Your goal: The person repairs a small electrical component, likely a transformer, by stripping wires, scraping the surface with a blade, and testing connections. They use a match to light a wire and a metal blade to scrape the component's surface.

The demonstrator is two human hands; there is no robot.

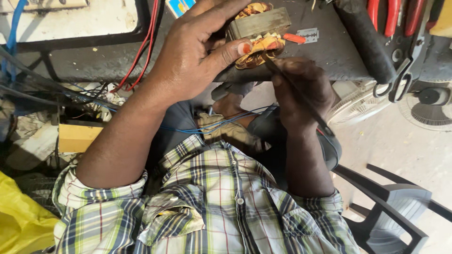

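My left hand [197,51] grips a small transformer [258,24], a grey metal core with copper-coloured windings and yellow tape, at the edge of a dark workbench [329,51]. My right hand [301,89] holds a thin dark tool [296,96] like a pen, its tip touching the windings just under the core. An orange piece [294,38] sticks out beside the transformer. Blue wires [221,124] run across my lap below both hands.
A razor blade [308,34] lies on the bench right of the transformer. Scissors [395,80] and red-handled pliers [391,16] sit at the right. Red wires [141,51] hang at the left. A fan grille [362,101], a dark plastic chair [395,207] and a yellow bag [19,216] surround me.
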